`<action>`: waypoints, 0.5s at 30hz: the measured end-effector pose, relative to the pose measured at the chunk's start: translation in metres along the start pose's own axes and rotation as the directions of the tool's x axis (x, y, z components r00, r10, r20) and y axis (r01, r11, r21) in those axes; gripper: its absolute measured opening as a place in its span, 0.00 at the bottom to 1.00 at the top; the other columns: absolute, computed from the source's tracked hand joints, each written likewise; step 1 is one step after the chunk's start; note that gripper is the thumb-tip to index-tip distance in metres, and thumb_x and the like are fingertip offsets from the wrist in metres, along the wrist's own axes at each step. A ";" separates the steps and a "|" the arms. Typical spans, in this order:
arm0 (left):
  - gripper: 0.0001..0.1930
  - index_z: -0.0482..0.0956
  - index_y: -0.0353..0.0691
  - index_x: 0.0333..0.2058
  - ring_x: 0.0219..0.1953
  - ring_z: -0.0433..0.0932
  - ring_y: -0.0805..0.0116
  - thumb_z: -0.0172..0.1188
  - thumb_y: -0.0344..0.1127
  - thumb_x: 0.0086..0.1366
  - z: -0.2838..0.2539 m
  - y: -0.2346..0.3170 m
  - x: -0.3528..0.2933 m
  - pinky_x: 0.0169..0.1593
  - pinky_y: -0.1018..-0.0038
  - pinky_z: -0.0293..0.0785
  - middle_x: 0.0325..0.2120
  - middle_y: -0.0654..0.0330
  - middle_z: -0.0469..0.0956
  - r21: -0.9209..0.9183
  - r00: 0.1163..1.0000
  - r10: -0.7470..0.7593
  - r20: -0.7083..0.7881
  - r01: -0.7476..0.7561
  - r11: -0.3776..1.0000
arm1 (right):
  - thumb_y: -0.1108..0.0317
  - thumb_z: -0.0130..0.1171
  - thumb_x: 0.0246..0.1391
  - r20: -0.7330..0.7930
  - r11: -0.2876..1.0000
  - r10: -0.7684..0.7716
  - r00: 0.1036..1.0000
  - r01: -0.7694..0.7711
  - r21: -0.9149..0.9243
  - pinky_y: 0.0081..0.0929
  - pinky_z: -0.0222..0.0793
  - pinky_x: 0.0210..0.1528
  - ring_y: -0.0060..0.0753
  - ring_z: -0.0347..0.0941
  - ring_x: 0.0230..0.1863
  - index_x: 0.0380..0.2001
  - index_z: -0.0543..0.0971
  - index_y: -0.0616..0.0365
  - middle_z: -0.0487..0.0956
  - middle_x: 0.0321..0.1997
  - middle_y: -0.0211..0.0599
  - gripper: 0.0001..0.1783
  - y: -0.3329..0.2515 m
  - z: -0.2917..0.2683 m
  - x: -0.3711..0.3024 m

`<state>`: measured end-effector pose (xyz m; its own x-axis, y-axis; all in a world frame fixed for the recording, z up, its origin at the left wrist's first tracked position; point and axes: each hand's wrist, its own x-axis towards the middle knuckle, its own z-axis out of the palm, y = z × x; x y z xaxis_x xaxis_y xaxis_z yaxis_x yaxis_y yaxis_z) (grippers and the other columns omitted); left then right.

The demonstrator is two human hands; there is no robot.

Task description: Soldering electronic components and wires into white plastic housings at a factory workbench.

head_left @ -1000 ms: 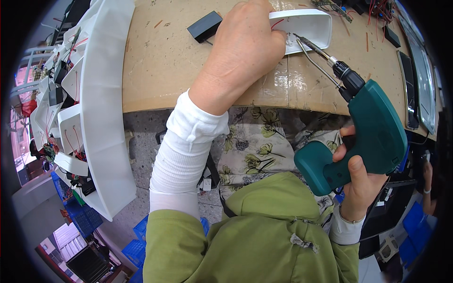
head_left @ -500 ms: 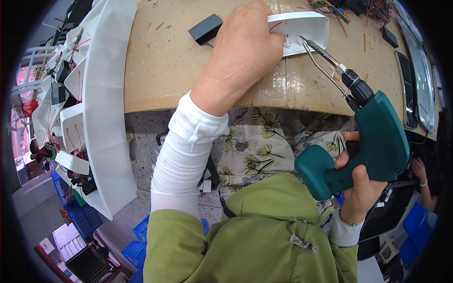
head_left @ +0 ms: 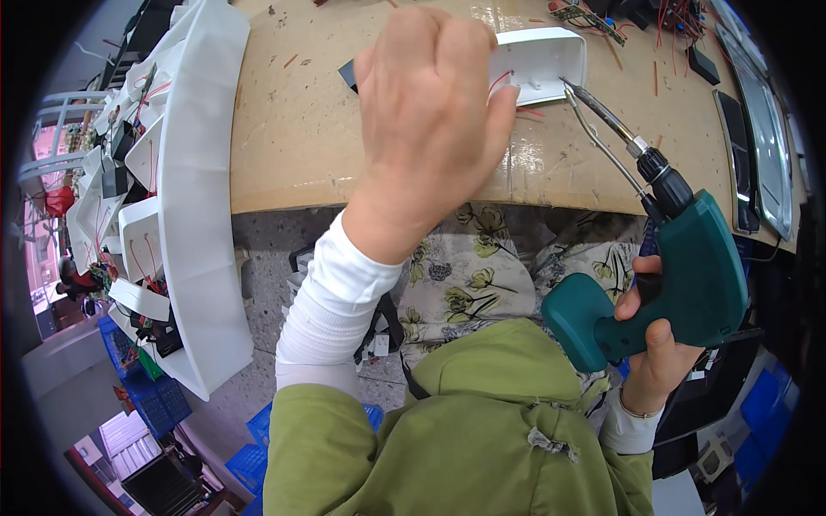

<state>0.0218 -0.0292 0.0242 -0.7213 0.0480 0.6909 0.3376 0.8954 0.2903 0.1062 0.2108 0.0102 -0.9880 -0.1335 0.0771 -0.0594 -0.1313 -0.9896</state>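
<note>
My right hand [head_left: 658,344] grips a dark green soldering gun [head_left: 701,267], with its fingers around the handle. The gun's metal tip and thin bent feed tube point up-left, close to the right part of a white plastic housing [head_left: 559,56]. Open side up, the housing lies on the table with thin red wire [head_left: 499,80] near its left part. Over its left end is my left hand [head_left: 434,129], back toward me, fingers curled away and thumb apart. The fingertips are hidden, so a hold cannot be made out. A black box [head_left: 348,76] shows partly behind this hand.
Brown cardboard [head_left: 301,129] with scraps covers the table. A large white tray [head_left: 202,215] at left bears white housings with red wires. Circuit boards [head_left: 589,19], a black block [head_left: 703,64] and a glassy panel [head_left: 761,129] are at far right.
My left hand has risen off the table and shifted slightly left, now covering most of the black box. More red wire shows by the housing. The soldering gun has moved slightly right and down.
</note>
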 end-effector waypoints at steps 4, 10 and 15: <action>0.10 0.76 0.43 0.23 0.29 0.66 0.68 0.65 0.37 0.40 0.006 -0.001 -0.011 0.34 0.72 0.55 0.23 0.64 0.66 0.214 0.983 0.169 0.069 -0.180 0.960 | 0.58 0.60 0.46 -0.007 1.000 0.008 1.000 -0.008 -0.001 0.19 0.68 0.27 0.27 0.70 0.28 0.54 0.54 0.70 0.67 0.45 0.57 0.40 0.001 -0.001 0.000; 0.06 0.76 0.44 0.22 0.27 0.67 0.69 0.61 0.33 0.42 0.006 0.001 -0.012 0.34 0.72 0.55 0.22 0.67 0.67 0.299 0.955 0.168 0.243 -0.238 0.924 | 0.57 0.60 0.46 -0.016 1.000 0.012 1.000 -0.012 -0.012 0.19 0.68 0.27 0.27 0.70 0.28 0.54 0.55 0.70 0.67 0.45 0.56 0.39 0.000 -0.001 0.000; 0.05 0.76 0.43 0.23 0.25 0.68 0.69 0.60 0.30 0.43 0.008 -0.001 -0.012 0.33 0.74 0.57 0.21 0.67 0.68 0.219 0.958 0.218 0.187 -0.257 0.941 | 0.57 0.60 0.46 -0.020 1.000 0.001 1.000 -0.001 -0.007 0.19 0.68 0.27 0.27 0.70 0.28 0.54 0.55 0.70 0.67 0.45 0.56 0.39 0.001 -0.003 0.000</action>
<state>0.0257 -0.0272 0.0105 -0.7309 0.3238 0.6009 0.3705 0.9275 -0.0491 0.1059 0.2135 0.0089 -0.9907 -0.1140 0.0739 -0.0596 -0.1247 -0.9904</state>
